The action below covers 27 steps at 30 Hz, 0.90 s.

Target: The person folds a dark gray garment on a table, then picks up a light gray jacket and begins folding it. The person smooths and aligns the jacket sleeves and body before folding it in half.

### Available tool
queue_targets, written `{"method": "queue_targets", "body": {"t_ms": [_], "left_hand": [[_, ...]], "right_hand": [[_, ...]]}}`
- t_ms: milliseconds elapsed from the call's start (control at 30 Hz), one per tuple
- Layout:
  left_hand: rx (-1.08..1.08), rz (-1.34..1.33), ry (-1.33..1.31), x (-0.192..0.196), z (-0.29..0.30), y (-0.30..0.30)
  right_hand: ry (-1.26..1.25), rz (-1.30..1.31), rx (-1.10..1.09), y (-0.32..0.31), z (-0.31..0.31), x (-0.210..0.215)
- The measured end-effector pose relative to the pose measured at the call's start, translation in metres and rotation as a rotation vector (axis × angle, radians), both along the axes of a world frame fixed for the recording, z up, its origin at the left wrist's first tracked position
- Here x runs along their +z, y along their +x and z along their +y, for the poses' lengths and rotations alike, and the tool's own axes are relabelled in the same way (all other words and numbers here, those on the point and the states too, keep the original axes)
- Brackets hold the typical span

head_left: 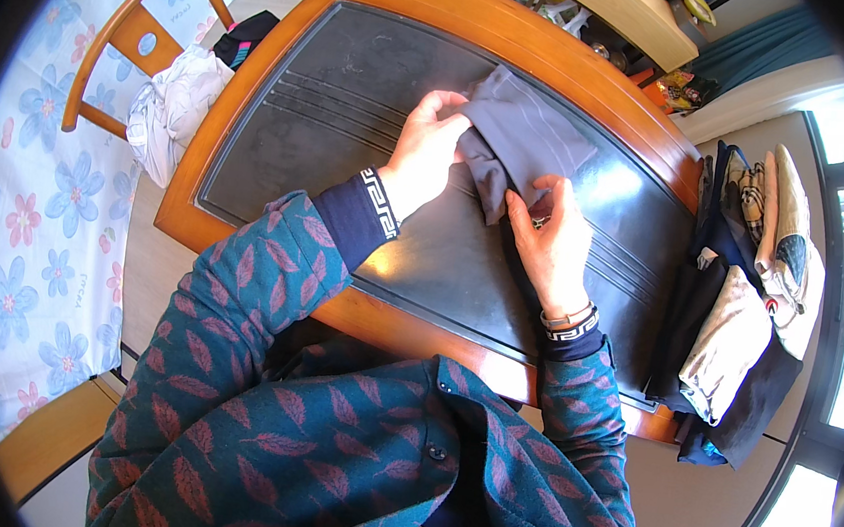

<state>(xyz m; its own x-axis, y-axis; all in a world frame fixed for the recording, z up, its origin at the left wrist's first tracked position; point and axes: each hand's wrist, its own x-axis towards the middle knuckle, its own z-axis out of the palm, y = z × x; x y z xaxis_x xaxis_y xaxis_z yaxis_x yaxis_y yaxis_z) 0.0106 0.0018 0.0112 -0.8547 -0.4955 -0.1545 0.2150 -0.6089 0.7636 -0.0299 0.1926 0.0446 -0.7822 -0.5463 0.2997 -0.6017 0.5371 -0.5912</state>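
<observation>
A piece of grey cloth with light seam lines is held just over the dark tabletop, partly folded, one narrow end hanging toward me. The fingers of my left hand are closed on its left edge. At its near right edge, my right hand has thumb and fingertips bent in a pinch on the fabric. Which garment this is, I cannot tell.
Folded clothes in black, beige and white are piled along the table's right end. A wooden chair with white clothing on it stands at the left. Behind the table's wooden rim are shelves with assorted things.
</observation>
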Motion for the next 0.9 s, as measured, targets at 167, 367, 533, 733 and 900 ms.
{"method": "queue_targets", "body": {"t_ms": [167, 367, 533, 733, 900], "left_hand": [[-0.012, 0.005, 0.013, -0.001, -0.002, 0.000], [-0.013, 0.010, 0.021, 0.001, -0.001, 0.000], [-0.022, 0.013, 0.030, 0.006, -0.001, 0.001], [-0.018, 0.035, 0.090, 0.005, -0.001, 0.000], [-0.030, 0.057, 0.106, 0.001, -0.003, -0.002]], "right_hand": [[-0.058, 0.010, 0.036, -0.005, 0.001, -0.006], [-0.080, -0.014, 0.025, -0.003, 0.001, -0.006], [-0.157, -0.152, -0.004, -0.002, -0.001, -0.005], [-0.284, -0.186, -0.037, -0.005, -0.001, -0.008], [-0.375, -0.237, -0.018, -0.011, 0.001, -0.015]]}}
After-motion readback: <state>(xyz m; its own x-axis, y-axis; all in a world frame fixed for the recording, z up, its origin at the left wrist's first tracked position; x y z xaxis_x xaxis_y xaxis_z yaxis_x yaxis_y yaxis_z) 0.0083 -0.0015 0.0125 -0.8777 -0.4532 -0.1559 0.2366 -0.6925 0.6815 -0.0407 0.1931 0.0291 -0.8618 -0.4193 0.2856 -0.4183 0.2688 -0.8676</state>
